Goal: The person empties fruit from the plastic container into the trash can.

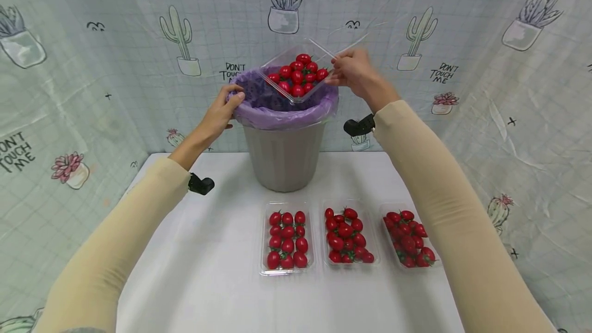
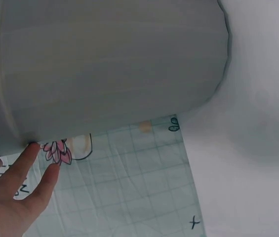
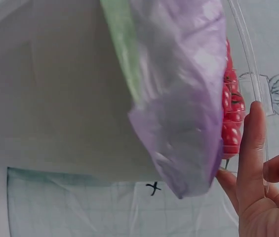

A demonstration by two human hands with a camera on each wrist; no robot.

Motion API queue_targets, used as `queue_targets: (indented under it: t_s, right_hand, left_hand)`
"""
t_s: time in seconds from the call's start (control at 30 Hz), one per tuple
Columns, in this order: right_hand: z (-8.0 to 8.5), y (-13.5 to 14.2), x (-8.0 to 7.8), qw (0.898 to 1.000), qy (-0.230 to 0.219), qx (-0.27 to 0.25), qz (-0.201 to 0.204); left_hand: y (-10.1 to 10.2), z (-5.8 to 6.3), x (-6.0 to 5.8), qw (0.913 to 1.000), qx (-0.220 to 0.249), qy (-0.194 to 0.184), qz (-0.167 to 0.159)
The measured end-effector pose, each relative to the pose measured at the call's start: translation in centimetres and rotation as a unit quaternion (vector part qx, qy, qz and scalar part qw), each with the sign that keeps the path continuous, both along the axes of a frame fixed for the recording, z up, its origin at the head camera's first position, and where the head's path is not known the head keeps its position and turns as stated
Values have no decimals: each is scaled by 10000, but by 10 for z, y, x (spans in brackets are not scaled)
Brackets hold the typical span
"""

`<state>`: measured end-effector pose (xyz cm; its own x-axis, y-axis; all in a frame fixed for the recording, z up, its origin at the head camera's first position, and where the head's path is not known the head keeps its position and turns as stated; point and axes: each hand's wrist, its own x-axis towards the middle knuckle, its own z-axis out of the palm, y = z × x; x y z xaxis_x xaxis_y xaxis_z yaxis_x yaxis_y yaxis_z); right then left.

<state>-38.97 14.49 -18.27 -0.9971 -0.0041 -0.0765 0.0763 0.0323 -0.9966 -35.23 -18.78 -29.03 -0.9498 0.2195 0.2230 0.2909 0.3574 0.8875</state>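
My right hand (image 1: 353,73) pinches the right edge of a clear plastic box (image 1: 302,97), its thumb and fingers on either side of the rim in the right wrist view. Red cherry tomatoes (image 1: 297,76) lie in the box, which is tilted over the mouth of a grey trash bin (image 1: 285,158). A purple bag (image 1: 287,118) lines the bin and folds out over its rim. My left hand (image 1: 222,112) grips the rim at the left, thumb on top of the bag; several of its fingers (image 2: 44,190) reach down the bin's outer wall in the left wrist view.
On the white table (image 1: 194,276) in front of the bin stand three more clear boxes of cherry tomatoes: a left box (image 1: 287,240), a middle box (image 1: 346,235) and a right box (image 1: 409,240). A cloth (image 1: 139,55) printed with cacti hangs behind and beside the table.
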Motion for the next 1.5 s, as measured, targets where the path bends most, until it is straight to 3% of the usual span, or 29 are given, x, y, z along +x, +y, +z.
queue_targets:
  t_s: [0.63, 1.0, 1.5]
  right_hand:
    - [-16, -16, -2, 9992, 138, -32, -375]
    - [-26, -28, -4, 9945, 420, -657, -694]
    - [-25, -30, -7, 9911, 514, -692, -1009]
  left_hand:
    - [-1, -2, 0, 9999, 24, -42, 91]
    - [-3, -3, 2, 10000, 31, 7, 89]
    - [-1, -4, -2, 9999, 70, 112, -35]
